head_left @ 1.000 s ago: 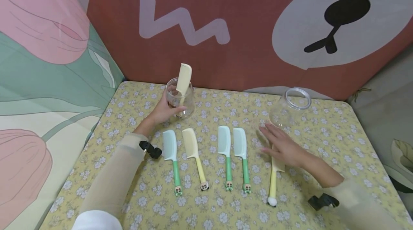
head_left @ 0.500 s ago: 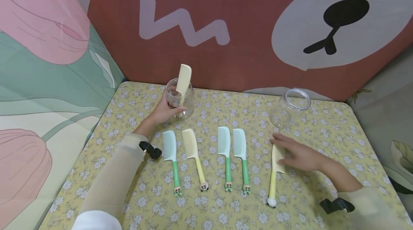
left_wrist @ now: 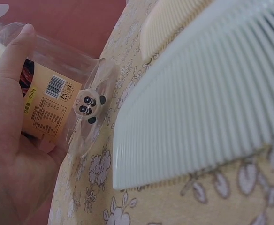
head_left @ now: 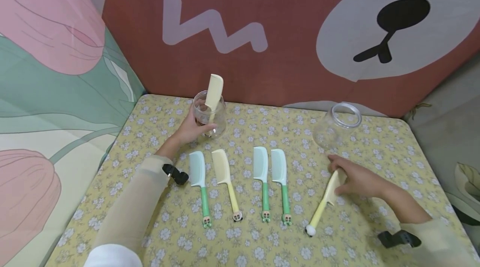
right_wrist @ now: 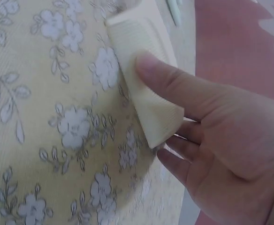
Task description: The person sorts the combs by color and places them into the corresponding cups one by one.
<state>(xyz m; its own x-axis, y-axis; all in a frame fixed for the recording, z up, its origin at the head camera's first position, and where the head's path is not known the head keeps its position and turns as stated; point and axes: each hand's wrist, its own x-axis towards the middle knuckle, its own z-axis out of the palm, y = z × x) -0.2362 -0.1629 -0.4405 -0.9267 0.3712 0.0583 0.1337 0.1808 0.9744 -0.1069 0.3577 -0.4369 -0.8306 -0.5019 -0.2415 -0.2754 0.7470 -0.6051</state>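
My left hand grips a clear round jar at the back left of the table. Inside it a cream comb stands tilted, teeth end up; its panda-faced handle end shows low in the jar in the left wrist view, beside a printed label. At the right, my right hand pinches the toothed part of another cream comb between thumb and fingers. That comb's yellow handle slants toward the front left, ending in a white knob near the cloth.
Between the hands lie a blue comb with a green handle, a cream comb and two more blue combs, one a blue comb nearest the right hand. A second clear jar stands at the back right. A patterned wall hanging borders the table behind.
My right hand has drawn back to the right from near the second jar and taken hold of the cream comb, which has turned aslant. The left hand and its jar have stayed put.
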